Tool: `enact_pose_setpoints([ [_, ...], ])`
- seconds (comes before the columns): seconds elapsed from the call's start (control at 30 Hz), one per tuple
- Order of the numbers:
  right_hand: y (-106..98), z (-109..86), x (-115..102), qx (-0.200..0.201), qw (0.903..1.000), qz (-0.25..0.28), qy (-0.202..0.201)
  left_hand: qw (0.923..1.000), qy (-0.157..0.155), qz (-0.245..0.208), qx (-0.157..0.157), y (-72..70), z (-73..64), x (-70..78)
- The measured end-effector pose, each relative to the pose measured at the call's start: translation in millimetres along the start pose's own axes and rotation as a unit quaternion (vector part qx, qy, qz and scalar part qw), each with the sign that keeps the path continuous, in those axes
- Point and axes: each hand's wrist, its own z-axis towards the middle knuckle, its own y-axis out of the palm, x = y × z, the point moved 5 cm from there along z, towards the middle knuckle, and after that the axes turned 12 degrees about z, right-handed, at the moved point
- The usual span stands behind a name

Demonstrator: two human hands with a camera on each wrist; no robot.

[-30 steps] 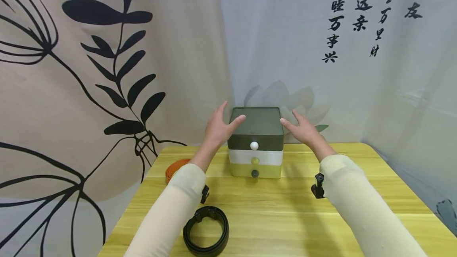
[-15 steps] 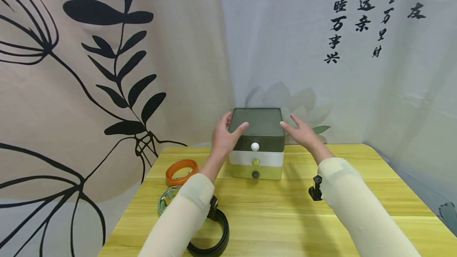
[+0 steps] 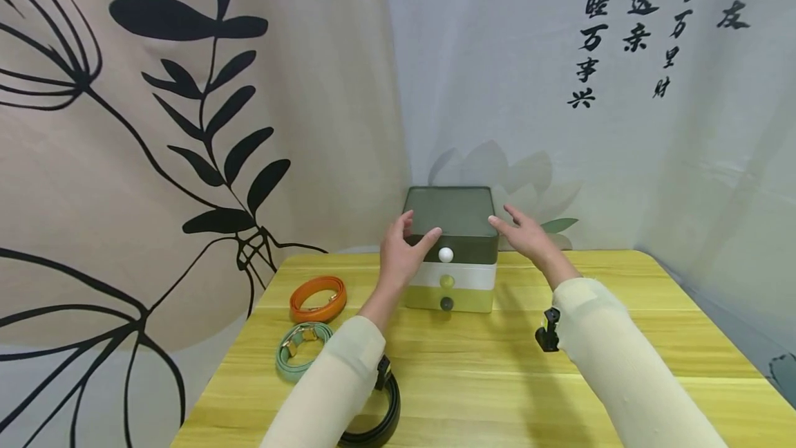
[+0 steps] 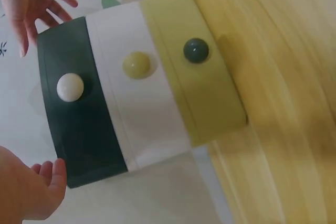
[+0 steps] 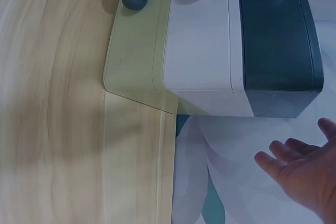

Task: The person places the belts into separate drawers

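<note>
A small three-tier drawer box (image 3: 452, 211) stands at the back of the table, with a dark green, a white and a yellow-green tier, each with a round knob. My left hand (image 3: 398, 258) is at its left front corner, thumb apart and fingers slightly bent, holding nothing. In the left wrist view the fingertips look close to the dark green drawer (image 4: 86, 124); whether they touch it I cannot tell. My right hand (image 3: 528, 239) is beside the box's upper right side, fingers spread and apart from it in the right wrist view.
An orange coiled belt (image 3: 338, 305) and a green coiled belt (image 3: 282, 358) lie at the table's left. A black coiled belt (image 3: 390, 417) is nearer the front, partly behind my left sleeve. A printed cloth (image 3: 336, 88) hangs behind the wooden table (image 3: 472, 379).
My left hand has moved right and down, toward the box's front left corner, uncovering the green and orange belts. My right hand has shifted slightly lower beside the box.
</note>
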Motion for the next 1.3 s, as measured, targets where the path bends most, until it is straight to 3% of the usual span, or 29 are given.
enact_pose_setpoints([
  [0.4, 4, 5.4, 7, -0.002, 0.9996, 0.027, 0.009, 0.9999, 0.002, -0.002, 0.014, 15.9, -11.6, -11.0],
  [0.9, 10, 8.2, 14, -0.014, 0.9986, 0.044, 0.026, 0.9994, -0.025, -0.006, 0.024, 33.6, -23.8, -24.2],
  [1.3, 15, 12.6, 19, -0.022, 0.9941, 0.103, 0.024, 0.9989, -0.028, -0.017, 0.034, 45.8, -28.0, -31.7],
])
